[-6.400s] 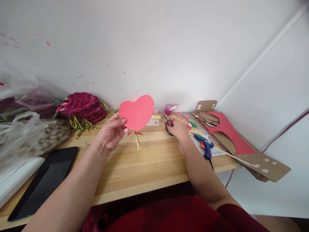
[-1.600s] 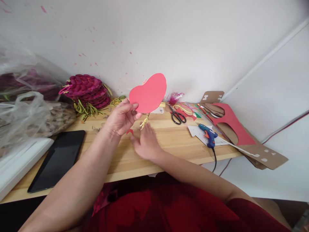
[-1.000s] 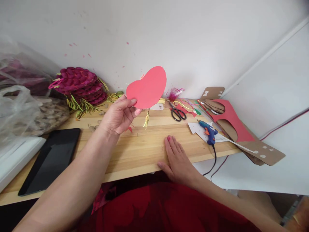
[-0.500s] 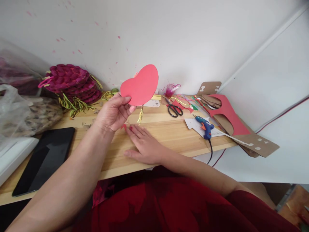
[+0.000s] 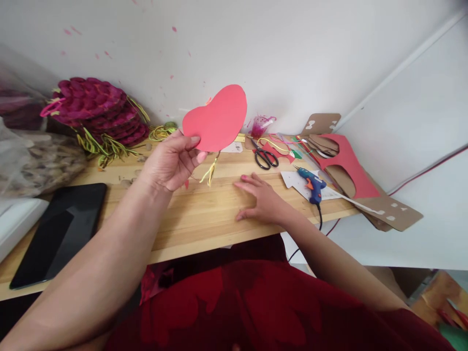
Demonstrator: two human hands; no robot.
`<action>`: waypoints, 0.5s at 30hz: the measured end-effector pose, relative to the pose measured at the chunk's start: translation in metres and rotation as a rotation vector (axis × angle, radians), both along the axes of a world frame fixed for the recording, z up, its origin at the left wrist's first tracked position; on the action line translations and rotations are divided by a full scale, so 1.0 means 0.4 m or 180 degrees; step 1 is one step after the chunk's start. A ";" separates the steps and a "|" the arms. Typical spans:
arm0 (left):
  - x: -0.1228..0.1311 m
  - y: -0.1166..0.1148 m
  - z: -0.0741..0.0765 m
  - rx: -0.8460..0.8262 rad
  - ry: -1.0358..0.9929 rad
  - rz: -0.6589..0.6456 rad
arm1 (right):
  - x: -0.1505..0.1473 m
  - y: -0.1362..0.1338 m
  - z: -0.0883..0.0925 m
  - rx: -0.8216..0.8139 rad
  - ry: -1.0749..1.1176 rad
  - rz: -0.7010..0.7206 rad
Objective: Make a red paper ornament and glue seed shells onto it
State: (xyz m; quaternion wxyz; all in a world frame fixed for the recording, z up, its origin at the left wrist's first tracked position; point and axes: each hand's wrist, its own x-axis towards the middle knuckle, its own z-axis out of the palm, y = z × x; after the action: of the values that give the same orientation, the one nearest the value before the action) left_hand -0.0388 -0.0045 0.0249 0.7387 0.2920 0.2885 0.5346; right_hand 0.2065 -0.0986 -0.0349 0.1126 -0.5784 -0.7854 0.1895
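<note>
A red paper heart (image 5: 219, 119) is pinched by its lower left edge in my left hand (image 5: 171, 158), held up above the table. Below the heart dangles a yellow tassel (image 5: 210, 173). My right hand (image 5: 261, 197) hovers low over or rests on the wooden tabletop (image 5: 204, 219), fingers spread and holding nothing; I cannot tell whether it touches the wood. Farther back lie black-handled scissors (image 5: 265, 156). To the right of that hand, a blue glue gun (image 5: 312, 184) lies on white paper (image 5: 288, 179).
Dark pink braided pieces (image 5: 100, 109) with yellow-green tassels are stacked at the back left. A plastic bag (image 5: 44, 161) and a black tablet (image 5: 60, 231) occupy the left. Red card with cut-outs (image 5: 360, 178) and cardboard (image 5: 404, 214) overhang the right edge. A glue-gun cord (image 5: 320, 217) hangs down.
My right hand has moved right across the table, away from a small red scrap. The heart stays in my left hand, shifted slightly up. The whole view has shifted a little.
</note>
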 end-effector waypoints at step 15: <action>-0.001 0.011 -0.019 0.0068 0.0022 -0.0094 | -0.144 0.178 -0.018 0.0554 0.0252 0.0043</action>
State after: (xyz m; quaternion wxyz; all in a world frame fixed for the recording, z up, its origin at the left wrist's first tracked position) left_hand -0.0391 -0.0002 0.0172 0.7424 0.3058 0.2810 0.5257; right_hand 0.1490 -0.0275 -0.0423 0.1922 -0.5532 -0.7977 0.1441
